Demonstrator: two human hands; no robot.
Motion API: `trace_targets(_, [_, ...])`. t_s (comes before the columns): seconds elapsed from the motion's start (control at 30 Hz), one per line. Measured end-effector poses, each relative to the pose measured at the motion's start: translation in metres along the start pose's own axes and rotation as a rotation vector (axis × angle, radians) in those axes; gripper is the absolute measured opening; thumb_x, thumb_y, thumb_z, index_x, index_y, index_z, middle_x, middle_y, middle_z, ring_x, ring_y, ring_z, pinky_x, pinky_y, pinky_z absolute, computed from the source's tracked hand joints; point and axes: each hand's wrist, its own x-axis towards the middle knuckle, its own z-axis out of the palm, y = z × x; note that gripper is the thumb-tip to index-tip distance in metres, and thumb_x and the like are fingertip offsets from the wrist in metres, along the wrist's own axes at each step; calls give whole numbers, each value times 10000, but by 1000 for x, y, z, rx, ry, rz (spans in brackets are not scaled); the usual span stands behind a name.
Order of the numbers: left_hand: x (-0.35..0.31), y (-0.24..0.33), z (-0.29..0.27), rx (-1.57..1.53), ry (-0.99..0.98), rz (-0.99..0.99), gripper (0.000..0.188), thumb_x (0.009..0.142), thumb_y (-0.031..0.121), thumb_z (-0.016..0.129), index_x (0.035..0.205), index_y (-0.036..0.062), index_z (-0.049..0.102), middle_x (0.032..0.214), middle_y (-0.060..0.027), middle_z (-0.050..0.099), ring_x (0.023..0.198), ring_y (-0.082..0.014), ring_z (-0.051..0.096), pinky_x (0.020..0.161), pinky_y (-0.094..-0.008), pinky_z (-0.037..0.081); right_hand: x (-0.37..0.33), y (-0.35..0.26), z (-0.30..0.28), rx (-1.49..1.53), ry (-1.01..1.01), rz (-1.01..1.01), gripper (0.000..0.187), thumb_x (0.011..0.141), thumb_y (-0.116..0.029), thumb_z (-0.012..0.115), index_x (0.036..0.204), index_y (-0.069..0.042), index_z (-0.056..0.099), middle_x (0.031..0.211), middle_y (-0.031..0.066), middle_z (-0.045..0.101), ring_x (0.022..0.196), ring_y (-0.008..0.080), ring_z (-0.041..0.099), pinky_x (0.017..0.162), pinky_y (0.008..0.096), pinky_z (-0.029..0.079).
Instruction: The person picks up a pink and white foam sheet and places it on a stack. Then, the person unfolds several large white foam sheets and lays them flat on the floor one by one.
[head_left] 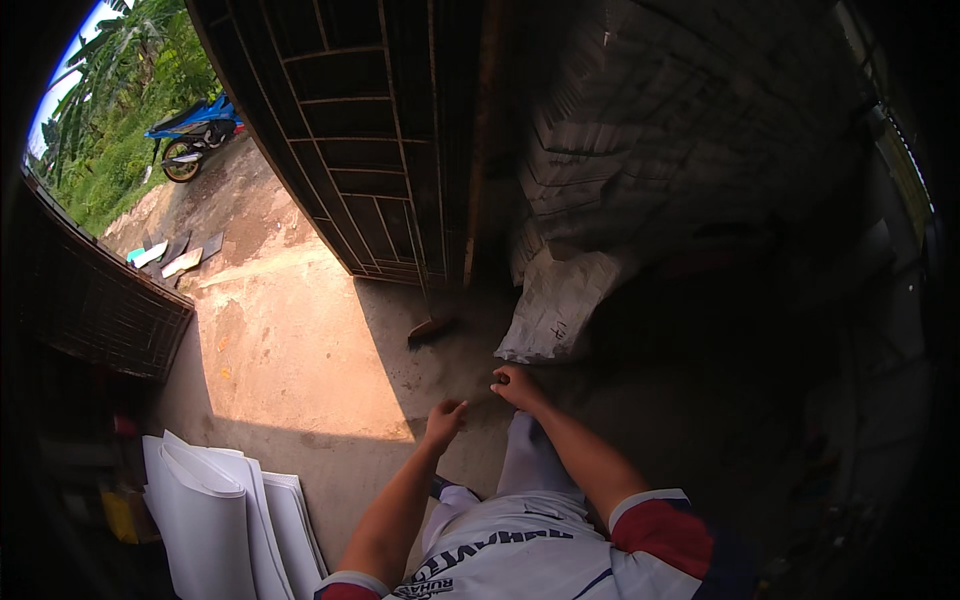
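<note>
I read the right hand (518,387) as loosely curled, thumb and fingers bent toward each other above the right leg (540,465); no object showed in it, but I could not tell whether something small was enclosed. The left hand (446,422) was likewise part-curled, lower and apart from the right, its contents equally unconfirmed. I classed the step as an interval between grips, with neither hand visibly bearing a load. Any grasp on the crumpled white sack (556,305) called, in my judgement, for the right hand to extend forward and spread its fingers, with the left brought across in support. The sack lay directly ahead of the right hand, its near edge just beyond the curled fingers; I saw no contact, though depth there was uncertain. Behind it rose a shadowed pile of pale folded material (620,150). Ahead of the left hand, a broom (432,329) stood near the foot of the barred metal door (350,120). Large white sheets (205,515), bent over, occupied the lower left; outdoors stood a blue motorbike (196,133).
</note>
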Motion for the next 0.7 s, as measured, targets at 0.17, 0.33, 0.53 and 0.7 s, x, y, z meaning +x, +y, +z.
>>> trace_targets(0.17, [99, 17, 64, 48, -17, -21, 425, 938, 317, 713, 1129, -61, 683, 992, -129, 728, 799, -180, 669, 738, -323, 535, 115, 114, -102, -279, 215, -77, 545, 707, -242, 855, 1178, -43, 666, 1280, 195, 625, 1067, 374, 657, 964, 443, 512])
trace_targets(0.33, [189, -22, 99, 270, -14, -8, 411, 932, 363, 674, 1154, 18, 702, 1094, -167, 736, 952, -306, 711, 860, -382, 532, 236, 162, -227, -541, 251, 293, 866, 730, -174, 802, 1475, -113, 366, 1604, 205, 255, 1150, 433, 614, 930, 501, 549])
trace_targets(0.53, [207, 5, 149, 337, -65, -73, 433, 943, 393, 653, 1130, 5, 688, 1019, -173, 731, 923, -293, 713, 838, -389, 542, 311, 273, -306, -565, 274, 350, 886, 755, -55, 679, 1552, -53, 293, 1540, 271, 386, 1284, 453, 539, 1093, 467, 452])
trace_targets(0.7, [219, 10, 166, 270, -54, -168, 445, 948, 401, 664, 1116, -11, 686, 927, -147, 730, 736, -207, 698, 711, -350, 544, 297, 276, -275, -845, 182, 156, 348, 882, -280, 690, 1074, 9, 720, 1108, 277, 685, 1071, 446, 654, 972, 495, 502])
